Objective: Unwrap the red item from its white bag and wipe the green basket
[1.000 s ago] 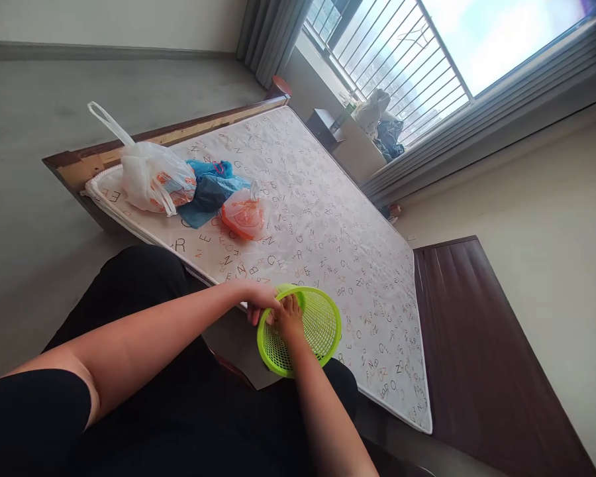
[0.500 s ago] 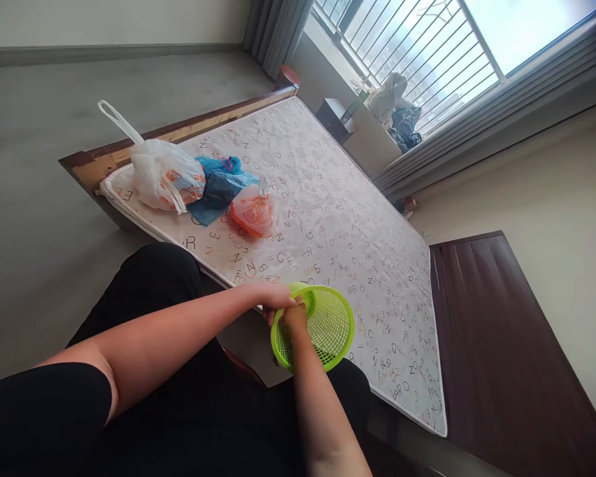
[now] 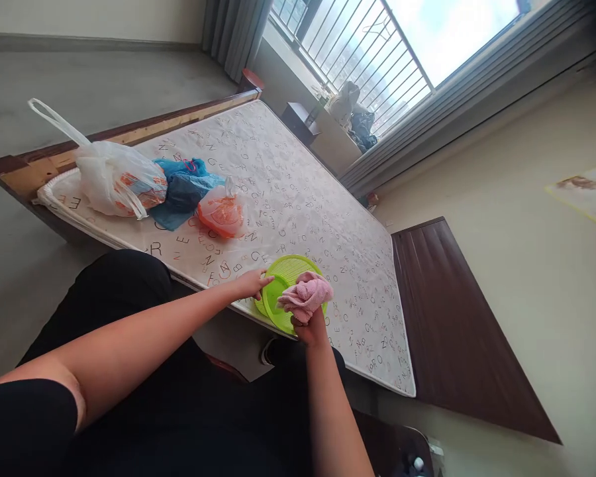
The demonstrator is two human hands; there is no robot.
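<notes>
Near: right hand [image 3: 308, 329] fisted round a pink cloth [image 3: 306, 295], cloth bunched above the knuckles, held over the near rim of a green basket [image 3: 278, 291]. Left hand [image 3: 252, 283] w/ fingers spread, tips on basket's near-left rim; palm side hidden, so firmness of grip not readable. Basket tilted, resting at the mattress [image 3: 298, 199] edge, part overhanging toward the lap.

Risk 1, judged: basket tipping or sliding off the edge, since only fingertips steady it and the overhang sits on the near side. Risk 2: loose folds of cloth slipping from the fist, dropping to the floor [image 3: 20, 278] betw. knees and bed.

Mid: orange-filled bag [image 3: 222, 213], blue bag [image 3: 181, 189], white plastic bag [image 3: 116, 179] in a row near the mattress's left end, well apart from the basket; white bag close to the edge, handle loop sticking out, apt to snag.

Far: barred window [image 3: 377, 46], dark headboard [image 3: 457, 331] at right.
</notes>
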